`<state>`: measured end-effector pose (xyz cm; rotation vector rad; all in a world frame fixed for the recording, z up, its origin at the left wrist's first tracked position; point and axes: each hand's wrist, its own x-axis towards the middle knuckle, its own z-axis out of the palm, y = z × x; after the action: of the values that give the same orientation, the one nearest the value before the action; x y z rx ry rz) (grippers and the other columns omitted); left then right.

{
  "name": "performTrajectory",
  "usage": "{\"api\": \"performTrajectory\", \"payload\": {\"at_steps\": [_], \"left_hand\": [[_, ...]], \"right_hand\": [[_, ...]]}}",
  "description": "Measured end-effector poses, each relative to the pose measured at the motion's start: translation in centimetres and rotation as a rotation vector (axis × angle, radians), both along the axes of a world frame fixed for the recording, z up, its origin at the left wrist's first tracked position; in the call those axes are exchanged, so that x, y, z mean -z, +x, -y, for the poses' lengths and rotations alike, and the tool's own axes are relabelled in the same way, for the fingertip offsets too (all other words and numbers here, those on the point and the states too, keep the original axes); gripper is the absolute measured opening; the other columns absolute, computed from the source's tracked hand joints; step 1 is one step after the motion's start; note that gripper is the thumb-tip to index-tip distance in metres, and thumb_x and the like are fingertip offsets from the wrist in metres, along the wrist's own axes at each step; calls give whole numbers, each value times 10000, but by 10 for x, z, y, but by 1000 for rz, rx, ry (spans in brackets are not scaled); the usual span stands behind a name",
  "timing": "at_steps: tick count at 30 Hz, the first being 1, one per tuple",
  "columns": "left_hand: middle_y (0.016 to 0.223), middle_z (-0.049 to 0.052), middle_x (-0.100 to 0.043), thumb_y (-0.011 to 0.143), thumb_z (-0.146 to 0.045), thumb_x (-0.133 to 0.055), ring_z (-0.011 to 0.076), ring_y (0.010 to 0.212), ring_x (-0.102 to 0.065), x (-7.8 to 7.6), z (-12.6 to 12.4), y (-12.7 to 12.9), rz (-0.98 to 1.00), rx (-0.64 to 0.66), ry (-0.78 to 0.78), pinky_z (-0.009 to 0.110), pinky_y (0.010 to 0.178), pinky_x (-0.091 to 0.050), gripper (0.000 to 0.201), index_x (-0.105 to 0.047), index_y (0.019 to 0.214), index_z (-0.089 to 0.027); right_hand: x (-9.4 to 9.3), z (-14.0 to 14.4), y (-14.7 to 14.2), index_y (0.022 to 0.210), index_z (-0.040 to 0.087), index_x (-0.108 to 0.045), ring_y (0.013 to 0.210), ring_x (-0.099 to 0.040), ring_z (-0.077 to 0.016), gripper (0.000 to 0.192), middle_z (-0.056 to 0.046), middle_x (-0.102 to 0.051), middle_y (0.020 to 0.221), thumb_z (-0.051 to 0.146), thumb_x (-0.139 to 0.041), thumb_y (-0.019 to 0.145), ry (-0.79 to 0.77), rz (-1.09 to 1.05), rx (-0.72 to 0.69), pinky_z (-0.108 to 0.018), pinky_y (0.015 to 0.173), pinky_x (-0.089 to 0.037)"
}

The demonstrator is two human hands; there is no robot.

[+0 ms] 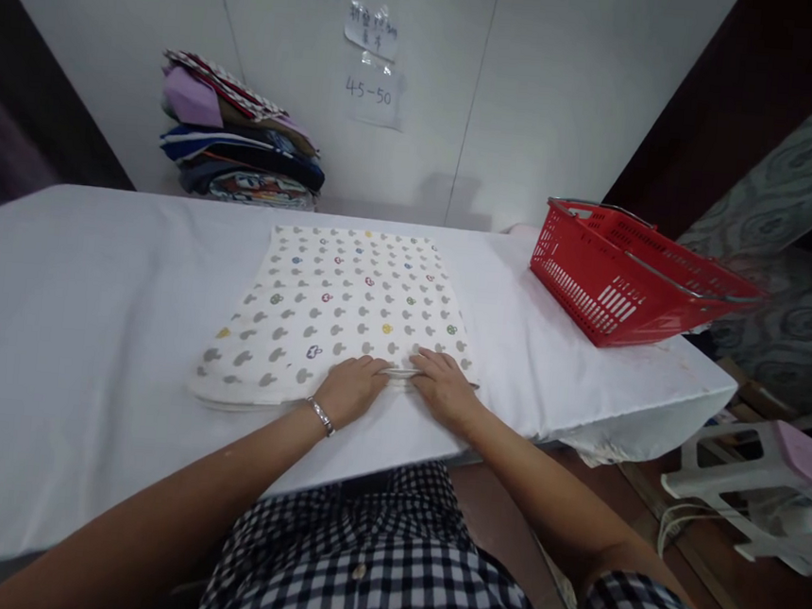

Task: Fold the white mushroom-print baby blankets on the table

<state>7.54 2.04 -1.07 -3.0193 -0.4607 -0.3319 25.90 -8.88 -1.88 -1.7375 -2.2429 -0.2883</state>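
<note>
A white cloth [349, 311] printed with small grey and coloured mushrooms lies spread in layers on the white-covered table. My left hand [351, 390] grips its near edge close to the middle, fingers curled over the fabric. A short way to the right, my right hand [443, 389] holds the same edge, its fingers bent over the cloth. Between the two hands the edge is slightly raised, showing a few layers. My fingertips are partly hidden in the fabric.
A stack of folded fabrics [242, 143] stands at the back left against the wall. On the right of the white tablecloth [76, 333] sits a red plastic basket [621, 281]. A white plastic stool [753, 477] is on the floor at right. Paper notes [374, 91] hang on the wall.
</note>
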Motion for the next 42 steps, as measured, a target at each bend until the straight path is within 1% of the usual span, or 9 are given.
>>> {"api": "performTrajectory", "payload": {"at_steps": [5,9,14,20,25,27,33,39,42], "left_hand": [[1077,71,-593,861,-146,-380,195,877,-542,-3,3,2,-4,-19,26,332,701,-427,238,-614,905,-154],[1152,86,-554,832,-68,-377,203,969,-514,-6,10,-5,61,38,45,355,821,-410,252,-591,946,-136],[1152,105,-537,811,-29,-373,205,1036,-472,-3,16,-10,120,112,45,379,914,-368,246,-581,902,-122],[1110,91,-542,815,-42,-378,195,1027,-460,-2,19,-10,171,127,-48,383,915,-374,218,-570,855,-137],[1098,77,-547,846,-108,-381,174,1001,-483,-2,19,-11,200,57,-230,368,888,-406,191,-565,818,-150],[1097,70,-545,852,-126,-381,170,997,-484,-1,19,-12,204,55,-268,377,893,-405,192,-564,804,-157],[1088,75,-550,856,-123,-374,179,1009,-478,1,17,-15,153,121,-204,389,919,-373,210,-571,789,-151],[1163,80,-534,839,-269,-475,203,1041,-472,-3,18,-16,125,99,-202,408,918,-371,171,-598,913,-176],[1179,72,-539,858,-217,-419,194,1043,-478,-1,17,-14,126,74,-191,400,912,-381,218,-626,922,-191]], "right_hand": [[-4,-2,2,876,180,-618,1286,-272,-203,249,-54,-477,1296,168,-371,908,0,-5,-48,-449,1020,-270],[-4,4,5,895,178,-599,1307,-237,-199,236,-44,-418,1355,153,-364,907,35,-25,-75,-449,1024,-269],[2,11,5,875,170,-588,1323,-208,-194,226,-44,-397,1374,154,-365,910,44,-27,-103,-438,1029,-265],[2,16,5,925,186,-583,1325,-208,-189,199,-48,-398,1373,152,-388,901,22,-40,-101,-442,1014,-289],[6,18,4,946,181,-571,1319,-226,-196,174,-61,-409,1362,140,-413,885,12,-79,-108,-433,996,-325],[9,18,4,946,184,-564,1314,-237,-197,166,-67,-413,1358,128,-425,875,24,-93,-110,-435,988,-337],[12,20,4,939,192,-560,1311,-245,-201,158,-64,-416,1356,127,-436,867,-8,-90,-133,-441,979,-345],[13,20,4,931,183,-571,1299,-265,-199,168,-69,-425,1350,139,-418,876,-11,-108,-145,-432,978,-343],[14,20,4,939,189,-579,1291,-276,-198,180,-67,-435,1342,142,-419,874,-10,-113,-131,-433,975,-338]]}}
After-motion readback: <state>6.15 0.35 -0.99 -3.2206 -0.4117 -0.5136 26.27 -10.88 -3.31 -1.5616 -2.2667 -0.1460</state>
